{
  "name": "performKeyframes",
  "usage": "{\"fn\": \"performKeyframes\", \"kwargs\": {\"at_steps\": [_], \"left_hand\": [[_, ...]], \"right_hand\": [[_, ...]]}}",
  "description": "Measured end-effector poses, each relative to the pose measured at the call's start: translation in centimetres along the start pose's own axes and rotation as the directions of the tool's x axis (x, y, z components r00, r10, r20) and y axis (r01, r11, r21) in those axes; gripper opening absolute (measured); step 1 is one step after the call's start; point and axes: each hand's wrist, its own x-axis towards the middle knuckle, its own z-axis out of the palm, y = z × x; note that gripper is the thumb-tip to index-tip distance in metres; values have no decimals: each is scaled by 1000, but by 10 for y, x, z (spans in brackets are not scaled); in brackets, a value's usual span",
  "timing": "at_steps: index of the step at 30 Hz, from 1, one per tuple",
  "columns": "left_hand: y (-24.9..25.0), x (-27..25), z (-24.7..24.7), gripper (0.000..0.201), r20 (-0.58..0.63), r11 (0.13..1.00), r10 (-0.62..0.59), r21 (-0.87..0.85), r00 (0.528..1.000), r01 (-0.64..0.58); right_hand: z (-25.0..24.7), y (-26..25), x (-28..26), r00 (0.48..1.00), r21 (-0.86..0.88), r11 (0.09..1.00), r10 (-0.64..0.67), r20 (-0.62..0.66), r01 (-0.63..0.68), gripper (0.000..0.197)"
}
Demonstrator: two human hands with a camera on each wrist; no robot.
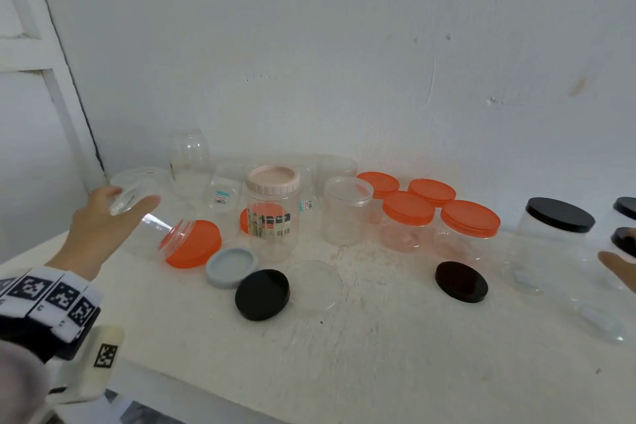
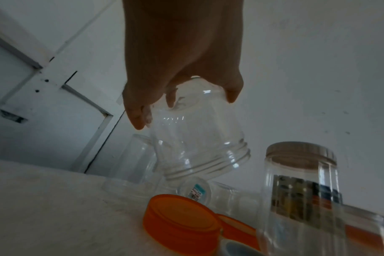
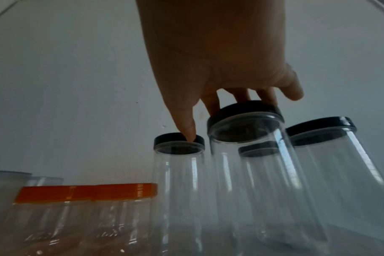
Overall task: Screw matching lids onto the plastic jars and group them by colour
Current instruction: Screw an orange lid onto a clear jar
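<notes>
My left hand (image 1: 132, 198) grips a clear lidless jar (image 1: 151, 229) by its base, tilted, with the threaded mouth (image 2: 208, 166) pointing down and to the right. Just below that mouth an orange lid (image 1: 194, 244) lies on the white table (image 1: 344, 354). At the far right my right hand (image 3: 217, 112) reaches over a black-lidded jar (image 3: 245, 110), its straight fingers touching the lid and the thumb held apart. Only part of this hand (image 1: 619, 268) shows in the head view. Several orange-lidded jars (image 1: 409, 213) stand together at mid right, and black-lidded jars (image 1: 559, 213) stand at the right.
Loose lids lie at the front: a grey-blue one (image 1: 231, 267), two black ones (image 1: 262, 294) (image 1: 461, 280) and a clear one (image 1: 315, 286). A tall pink-lidded jar (image 1: 273, 213), a clear-lidded jar (image 1: 346, 210) and open clear jars (image 1: 189, 165) stand near the wall. Another orange lid (image 1: 244, 220) lies behind the tall jar.
</notes>
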Motion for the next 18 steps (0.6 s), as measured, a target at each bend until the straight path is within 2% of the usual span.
{"fn": "performKeyframes", "kwargs": {"at_steps": [1,3,4,5,8,11,13,14,16,18], "left_hand": [[0,1,2,97,15,998,-12,-55,1000,13],[-1,5,7,83,55,984,-29,-174,998,38],[-1,7,8,79,86,972,-30,-228,996,49],[-1,10,8,78,125,959,-24,-276,992,58],[0,13,9,87,239,912,-24,-392,971,119],[5,17,10,77,303,836,-60,-505,951,213],[6,21,9,64,359,792,-80,-543,930,278],[6,23,8,51,392,773,-82,-556,916,307],[4,27,6,29,449,736,-79,-576,890,356],[0,34,4,27,500,723,-67,-572,863,388]], "right_hand": [[2,-10,-3,1000,21,1000,14,10,-14,52],[-3,-45,-25,993,-55,993,104,-58,-107,41],[-7,-68,-36,993,-79,992,96,-63,-101,52],[-8,-97,-50,997,-118,991,57,-50,-63,61],[-18,-196,-98,989,-269,955,-142,-32,128,62],[-15,-287,-137,964,-231,936,-257,68,265,59],[-9,-337,-153,932,-203,924,-277,232,325,60],[-4,-359,-159,909,-200,913,-290,299,357,62],[10,-399,-170,851,-143,884,-367,376,445,62],[23,-438,-183,783,-51,848,-462,417,527,61]]}}
